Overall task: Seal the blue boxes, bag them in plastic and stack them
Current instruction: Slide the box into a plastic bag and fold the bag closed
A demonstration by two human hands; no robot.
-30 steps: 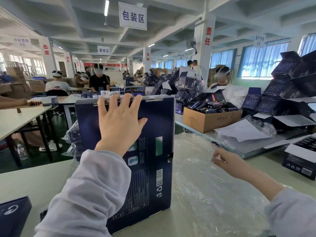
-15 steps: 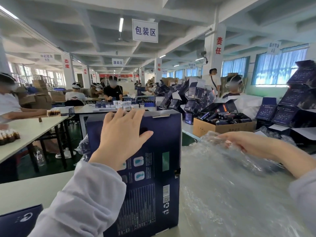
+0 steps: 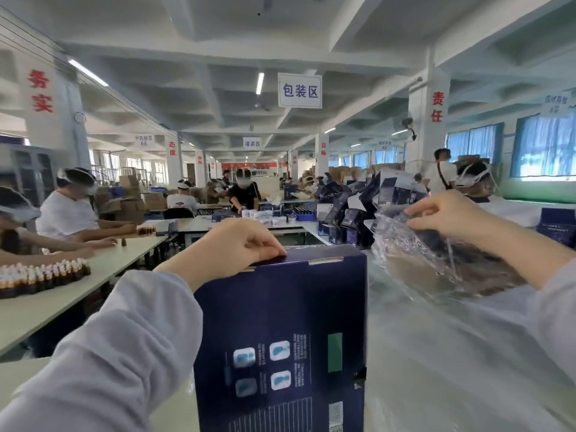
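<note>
Blue box point(image 3: 280, 322): stands upright on the work table point(image 3: 177, 410) directly in front of the person, with its printed face towards the camera and its top closed.
Left hand point(image 3: 230, 244): sits on the box's top edge and grips it, with the fingers curled over it.
Right hand point(image 3: 448, 213): raised to the right of the box and clear of it; its fingers pinch the upper edge of the plastic bag point(image 3: 417, 251).
Plastic bag: clear and crumpled; it hangs from the right hand beside the box's upper right corner. It is not clear whether it touches the box.
Loose plastic point(image 3: 436, 353): more clear film lies on the table right of the box.
Box pile point(image 3: 352, 210): open dark blue cartons heaped behind.
Neighbouring table point(image 3: 103, 272): to the left; it holds rows of small brown bottles point(image 3: 40, 275), and workers point(image 3: 68, 210) sit along it.
</note>
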